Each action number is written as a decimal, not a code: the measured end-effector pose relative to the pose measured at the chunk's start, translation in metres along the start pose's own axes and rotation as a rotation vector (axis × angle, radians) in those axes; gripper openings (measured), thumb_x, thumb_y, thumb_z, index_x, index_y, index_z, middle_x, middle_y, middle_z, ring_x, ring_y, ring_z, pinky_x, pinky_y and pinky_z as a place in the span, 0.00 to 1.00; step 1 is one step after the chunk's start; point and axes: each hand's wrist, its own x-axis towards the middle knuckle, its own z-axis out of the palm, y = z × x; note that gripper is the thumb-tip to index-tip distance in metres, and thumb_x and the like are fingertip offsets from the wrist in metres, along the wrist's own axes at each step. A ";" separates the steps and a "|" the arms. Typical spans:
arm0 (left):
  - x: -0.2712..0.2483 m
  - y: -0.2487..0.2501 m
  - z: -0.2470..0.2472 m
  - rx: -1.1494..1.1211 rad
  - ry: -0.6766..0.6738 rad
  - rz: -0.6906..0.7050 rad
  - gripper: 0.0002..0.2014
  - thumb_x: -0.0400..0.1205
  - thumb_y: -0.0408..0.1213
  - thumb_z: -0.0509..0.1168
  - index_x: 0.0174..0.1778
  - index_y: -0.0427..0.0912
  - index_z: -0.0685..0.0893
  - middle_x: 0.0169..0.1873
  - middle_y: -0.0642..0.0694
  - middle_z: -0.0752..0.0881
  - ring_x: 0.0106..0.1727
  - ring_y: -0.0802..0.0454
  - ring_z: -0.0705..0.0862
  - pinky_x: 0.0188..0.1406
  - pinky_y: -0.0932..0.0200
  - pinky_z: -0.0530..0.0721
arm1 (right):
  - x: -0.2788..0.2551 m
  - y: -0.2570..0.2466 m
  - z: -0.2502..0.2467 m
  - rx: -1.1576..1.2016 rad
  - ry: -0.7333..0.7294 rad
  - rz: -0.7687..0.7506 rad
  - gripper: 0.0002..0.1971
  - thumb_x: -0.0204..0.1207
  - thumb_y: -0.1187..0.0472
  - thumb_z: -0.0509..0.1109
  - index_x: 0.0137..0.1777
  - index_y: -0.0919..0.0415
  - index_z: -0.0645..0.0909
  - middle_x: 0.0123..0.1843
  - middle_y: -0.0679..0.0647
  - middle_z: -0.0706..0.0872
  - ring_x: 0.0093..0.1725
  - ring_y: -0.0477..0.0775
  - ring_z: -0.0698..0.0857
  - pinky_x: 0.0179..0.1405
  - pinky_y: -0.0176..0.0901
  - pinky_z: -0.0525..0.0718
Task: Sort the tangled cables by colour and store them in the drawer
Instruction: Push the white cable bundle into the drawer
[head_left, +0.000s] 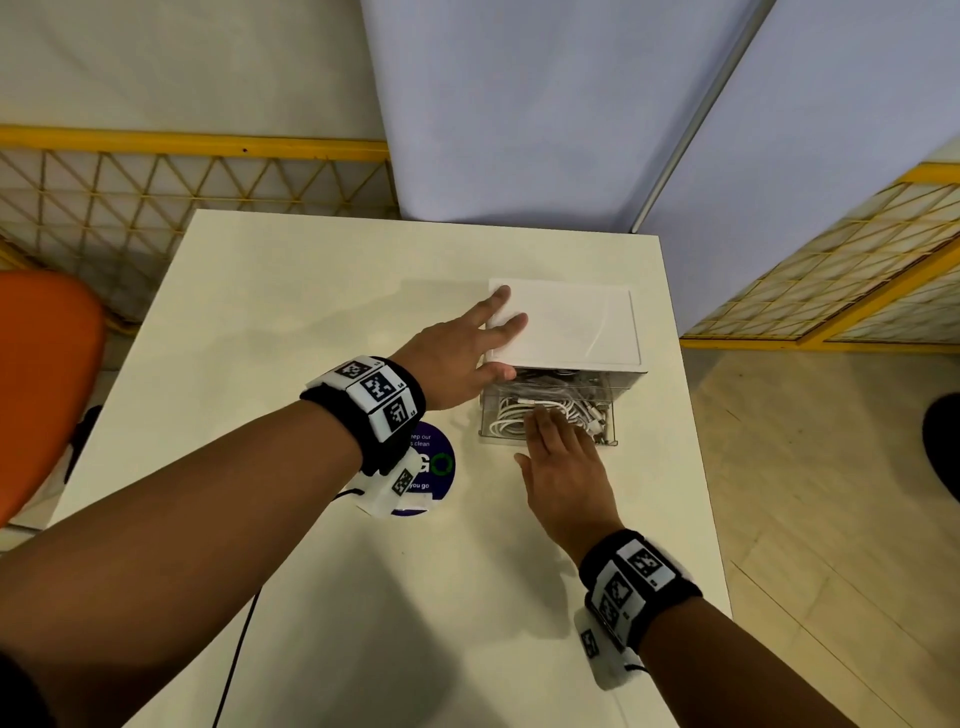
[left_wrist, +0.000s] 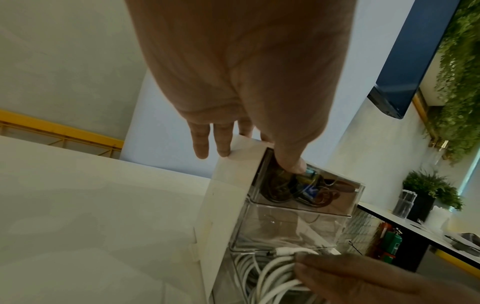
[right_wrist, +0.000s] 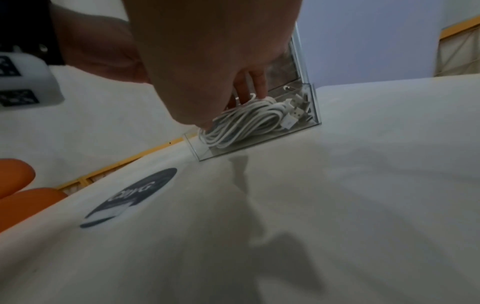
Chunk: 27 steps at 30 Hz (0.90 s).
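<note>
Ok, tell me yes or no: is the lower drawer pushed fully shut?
No: the lower drawer juts out from the drawer unit, with the right hand pressing on the white cables inside.

Bare forearms; black wristbands (head_left: 363, 405) with white tag-printed blocks; thin black cable (head_left: 234, 670).

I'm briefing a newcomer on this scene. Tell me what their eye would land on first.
First, the white drawer box on the table, with the left hand laid flat on its top. Next, the clear lower drawer pulled out towards the person, full of white cables, with the right hand reaching in onto them. The upper drawer holds dark cables.
</note>
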 end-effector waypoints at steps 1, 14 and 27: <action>0.000 0.000 0.000 0.001 0.001 0.000 0.32 0.87 0.54 0.60 0.87 0.58 0.56 0.88 0.56 0.40 0.84 0.47 0.65 0.76 0.45 0.72 | 0.001 0.001 0.002 -0.016 -0.025 -0.011 0.26 0.82 0.52 0.58 0.73 0.68 0.78 0.70 0.64 0.83 0.70 0.65 0.82 0.68 0.59 0.81; 0.000 0.001 -0.002 0.001 -0.012 0.002 0.32 0.88 0.54 0.59 0.87 0.58 0.56 0.88 0.56 0.40 0.83 0.47 0.67 0.75 0.46 0.73 | 0.029 0.010 -0.001 -0.084 -0.150 -0.067 0.29 0.74 0.67 0.46 0.69 0.72 0.80 0.64 0.68 0.86 0.63 0.67 0.86 0.65 0.60 0.83; 0.001 -0.004 0.003 -0.011 0.020 0.026 0.32 0.87 0.53 0.61 0.87 0.57 0.58 0.88 0.55 0.42 0.81 0.45 0.70 0.73 0.47 0.75 | -0.004 0.036 -0.002 -0.116 0.198 0.057 0.13 0.66 0.74 0.70 0.49 0.62 0.87 0.45 0.58 0.85 0.46 0.64 0.82 0.46 0.56 0.75</action>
